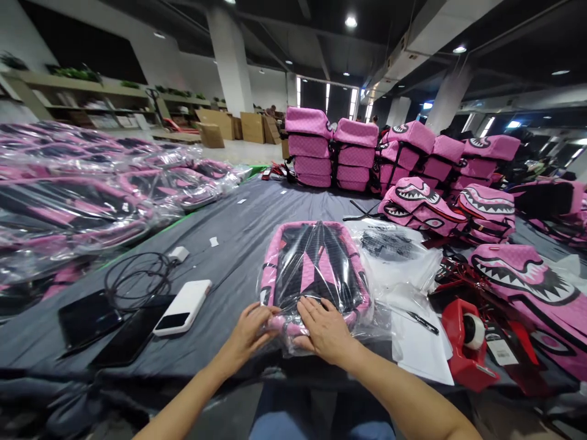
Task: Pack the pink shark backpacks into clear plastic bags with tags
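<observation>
A pink and black backpack (314,260) lies flat on the table inside a clear plastic bag (293,342), straps side up. At its lower left corner my left hand (251,330) pinches the plastic with bent fingers. My right hand (325,330) rests flat over the near end of the wrapped backpack, its fingers stretched out and pressing on the film. Just right of the backpack is a pile of clear plastic bags (394,250) with dark print. White paper sheets (419,342) with a black pen (424,322) on them lie nearer to me.
On the right stand a red tape dispenser (468,345) and pink backpacks with shark-mouth prints (527,275). Stacked pink backpacks (312,146) line the back. Many bagged backpacks (68,214) fill the left side. A white power bank (183,307), black phone (89,318) and coiled cable (137,275) lie at left.
</observation>
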Demonstrator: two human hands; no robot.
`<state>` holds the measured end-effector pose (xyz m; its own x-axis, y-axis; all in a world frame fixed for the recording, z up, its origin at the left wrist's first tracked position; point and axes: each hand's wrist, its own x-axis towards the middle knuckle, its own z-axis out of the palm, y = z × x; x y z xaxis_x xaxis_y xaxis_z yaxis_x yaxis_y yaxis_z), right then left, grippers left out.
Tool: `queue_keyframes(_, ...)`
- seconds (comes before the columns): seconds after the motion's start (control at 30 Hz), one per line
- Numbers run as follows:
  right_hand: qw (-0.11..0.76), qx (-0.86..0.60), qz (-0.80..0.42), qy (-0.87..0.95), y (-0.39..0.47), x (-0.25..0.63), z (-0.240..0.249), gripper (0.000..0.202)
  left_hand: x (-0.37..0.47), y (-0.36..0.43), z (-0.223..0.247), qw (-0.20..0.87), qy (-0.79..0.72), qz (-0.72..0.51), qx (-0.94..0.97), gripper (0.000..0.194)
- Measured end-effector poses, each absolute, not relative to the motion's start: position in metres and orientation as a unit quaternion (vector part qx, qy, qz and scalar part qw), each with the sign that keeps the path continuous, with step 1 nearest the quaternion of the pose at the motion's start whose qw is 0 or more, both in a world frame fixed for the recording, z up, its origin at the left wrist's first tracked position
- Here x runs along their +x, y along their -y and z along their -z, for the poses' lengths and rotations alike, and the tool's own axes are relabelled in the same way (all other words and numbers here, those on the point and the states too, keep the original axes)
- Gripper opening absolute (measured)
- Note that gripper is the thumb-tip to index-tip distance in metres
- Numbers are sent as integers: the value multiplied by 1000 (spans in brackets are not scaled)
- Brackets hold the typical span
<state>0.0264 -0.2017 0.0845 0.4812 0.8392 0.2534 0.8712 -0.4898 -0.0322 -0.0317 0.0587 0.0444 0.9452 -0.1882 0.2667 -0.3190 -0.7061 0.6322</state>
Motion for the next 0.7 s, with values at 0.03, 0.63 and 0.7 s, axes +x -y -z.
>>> queue_keyframes(0.03, 78, -856, 102, 501, 202, 26, -86, 71, -32, -59, -47, 361, 131, -83, 920, 24)
queue_keyframes(0.63, 299, -876, 298, 233, 340, 25, -106, 46, -27, -95, -57, 540, -145, -165, 813, 70)
queue_keyframes(0.7, 303, -886, 280, 212, 367, 39, -92, 49, -18, -100, -44, 557, -175, -146, 798, 82)
